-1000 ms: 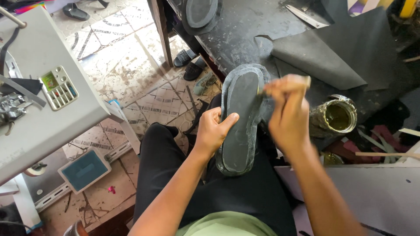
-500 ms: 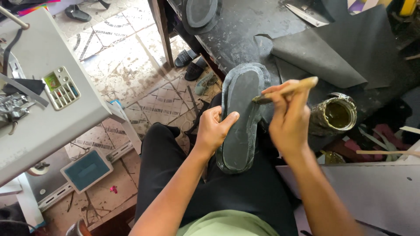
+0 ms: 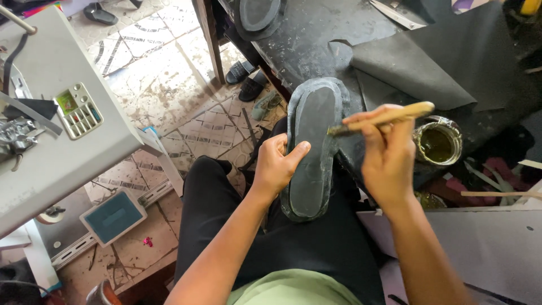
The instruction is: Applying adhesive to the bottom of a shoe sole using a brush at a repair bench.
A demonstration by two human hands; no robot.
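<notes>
Now left hand (image 3: 276,164) gripping sole (image 3: 313,147), right hand (image 3: 387,155) holding brush (image 3: 384,118)

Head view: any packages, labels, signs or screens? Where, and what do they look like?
Control panel: on the grey machine at left; tilted pale rectangle, small green screen, rows of coloured buttons.
Blue plate: low at the machine's foot, left of the person's knee; rounded rectangle, teal face, pale frame. Cannot tell if it is a screen.
Tin: open round can of yellowish liquid, beyond the right hand; its wrap is unclear.
</notes>
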